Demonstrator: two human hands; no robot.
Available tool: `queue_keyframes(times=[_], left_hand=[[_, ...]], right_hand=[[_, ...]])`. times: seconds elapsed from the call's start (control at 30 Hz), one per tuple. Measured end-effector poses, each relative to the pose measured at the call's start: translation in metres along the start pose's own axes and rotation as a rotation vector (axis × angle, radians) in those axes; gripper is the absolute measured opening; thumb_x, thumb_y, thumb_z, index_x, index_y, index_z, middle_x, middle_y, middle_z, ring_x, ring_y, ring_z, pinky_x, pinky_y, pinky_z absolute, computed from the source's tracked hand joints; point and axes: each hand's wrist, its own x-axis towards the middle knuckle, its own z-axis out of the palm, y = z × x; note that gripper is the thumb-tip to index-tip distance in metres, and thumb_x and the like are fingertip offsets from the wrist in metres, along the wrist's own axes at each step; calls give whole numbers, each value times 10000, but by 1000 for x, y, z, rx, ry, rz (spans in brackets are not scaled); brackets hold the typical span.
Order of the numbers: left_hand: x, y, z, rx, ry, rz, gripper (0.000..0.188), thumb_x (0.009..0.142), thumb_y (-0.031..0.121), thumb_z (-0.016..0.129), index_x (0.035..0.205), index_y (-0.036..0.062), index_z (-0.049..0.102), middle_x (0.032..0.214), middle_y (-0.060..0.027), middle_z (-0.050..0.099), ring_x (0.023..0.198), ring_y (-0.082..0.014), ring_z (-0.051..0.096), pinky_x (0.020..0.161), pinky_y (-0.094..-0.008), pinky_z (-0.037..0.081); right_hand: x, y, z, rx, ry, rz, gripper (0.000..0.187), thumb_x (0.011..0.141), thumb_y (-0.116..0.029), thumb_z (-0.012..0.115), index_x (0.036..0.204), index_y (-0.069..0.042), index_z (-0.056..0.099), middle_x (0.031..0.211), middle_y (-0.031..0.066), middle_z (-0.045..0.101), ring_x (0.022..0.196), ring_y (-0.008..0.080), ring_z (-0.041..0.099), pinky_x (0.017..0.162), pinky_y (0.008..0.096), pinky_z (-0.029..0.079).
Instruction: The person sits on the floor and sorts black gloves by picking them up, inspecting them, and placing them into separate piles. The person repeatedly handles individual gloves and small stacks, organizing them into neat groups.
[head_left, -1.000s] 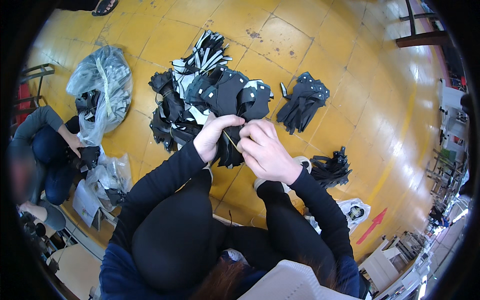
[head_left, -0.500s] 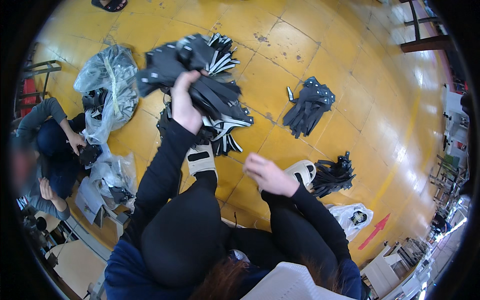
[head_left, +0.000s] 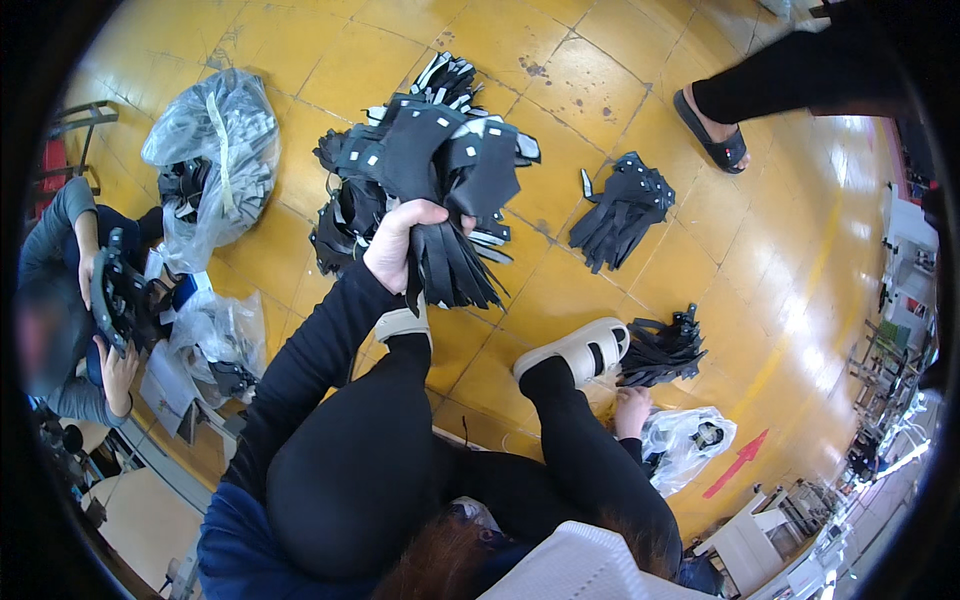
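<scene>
My left hand (head_left: 396,245) is closed around a bundle of black fabric straps (head_left: 450,170), holding it above the floor. The wide ends, marked with small white patches, fan out beyond my fingers, and narrow tails hang toward me. Under and behind it lies a larger pile of similar black straps (head_left: 350,215), partly covered by the bundle. My right hand (head_left: 632,408) is low beside my right leg, at the edge of a clear plastic bag (head_left: 690,450) with dark and pale pieces inside. Its fingers look curled; what they grip, if anything, I cannot make out.
Two smaller strap piles lie to the right, one farther off (head_left: 622,210) and one beside my right sandal (head_left: 663,350). On the left are a large clear bag (head_left: 225,160) and a seated person handling dark pieces (head_left: 120,290). Another person's sandalled foot (head_left: 715,135) stands far right.
My left hand has turned the strap bundle, swinging it right and nearer. My right hand has moved right and down to the plastic bag. A walking person's leg has appeared at far right.
</scene>
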Motion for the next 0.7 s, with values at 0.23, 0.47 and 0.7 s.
queue_keyframes(times=[0.23,0.47,0.7], left_hand=[[-3,-14,9,221,-88,-116,355,767,97,567,1079,-74,564,959,-165,658,867,-230,646,817,-361,543],[-15,-35,27,380,-60,-181,330,782,43,651,1089,-39,562,935,-130,679,877,-186,650,882,-325,500],[-10,-53,29,359,-5,-107,321,804,42,671,1084,-36,536,894,-115,658,795,-184,659,731,-311,541]], right_hand=[[50,-132,-100,666,-134,-122,289,871,-116,634,1129,14,620,877,134,655,753,142,595,690,277,473],[81,-261,-191,1175,-301,-410,224,893,-109,641,1076,13,596,932,56,659,885,103,599,812,251,460],[76,-280,-198,504,337,-723,266,762,-122,757,683,-25,522,652,73,540,633,216,535,595,323,399]])
